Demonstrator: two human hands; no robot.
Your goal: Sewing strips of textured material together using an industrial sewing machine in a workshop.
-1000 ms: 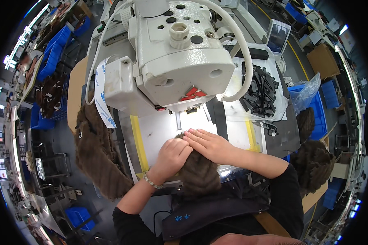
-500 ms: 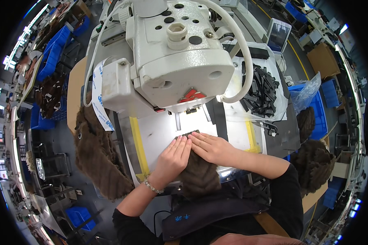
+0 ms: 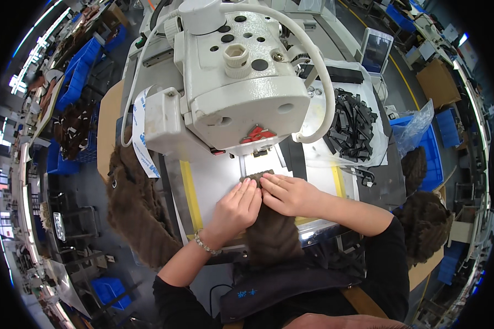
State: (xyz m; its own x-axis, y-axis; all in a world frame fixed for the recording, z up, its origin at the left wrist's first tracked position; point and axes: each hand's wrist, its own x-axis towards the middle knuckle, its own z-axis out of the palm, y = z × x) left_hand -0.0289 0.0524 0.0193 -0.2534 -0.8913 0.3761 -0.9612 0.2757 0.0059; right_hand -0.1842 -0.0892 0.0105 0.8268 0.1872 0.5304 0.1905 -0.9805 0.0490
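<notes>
A brown fur piece [image 3: 271, 238] lies lengthwise over the white machine bed [image 3: 208, 183] and its front edge, its far end below the head of the white industrial machine [image 3: 247, 101]. My left hand [image 3: 237, 208] rests on the piece's left side, fingers lying flat with tips near the far end. My right hand [image 3: 288, 194] presses on the right side, fingers stretched forward almost touching the left ones. A long fur piece [image 3: 137, 214] hangs at the left of the bed, and more fur [image 3: 422, 225] sits at the right.
Black strips [image 3: 351, 126] are piled on white sheeting, beside a small screen [image 3: 376, 52]. Blue bins [image 3: 427, 159] and cardboard [image 3: 436, 82] stand at right. Yellow tape [image 3: 191, 197] marks the bed. Benches with blue crates [image 3: 74, 74] line the left aisle.
My left fingers, curled a second ago, have straightened. The fur's far edge and both hands have moved slightly forward toward the machine head. The view has shifted a little.
</notes>
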